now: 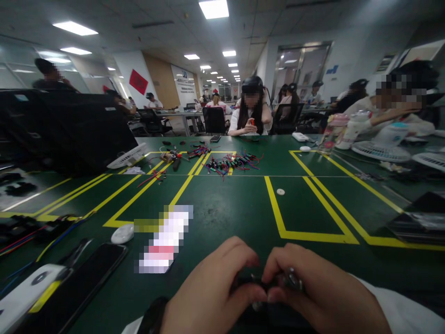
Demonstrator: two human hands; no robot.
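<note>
Both hands low at the near edge of the green counter [222, 208], left hand [212, 287] and right hand [323, 297] pinched tight on one small dark part [274, 280] between them. Phone [73, 287] lying off left.

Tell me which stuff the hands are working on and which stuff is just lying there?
In use:
left hand
right hand
small dark part pinched between both

Lying about:
phone
white round cap
wire pile
small white disc
fan
</note>
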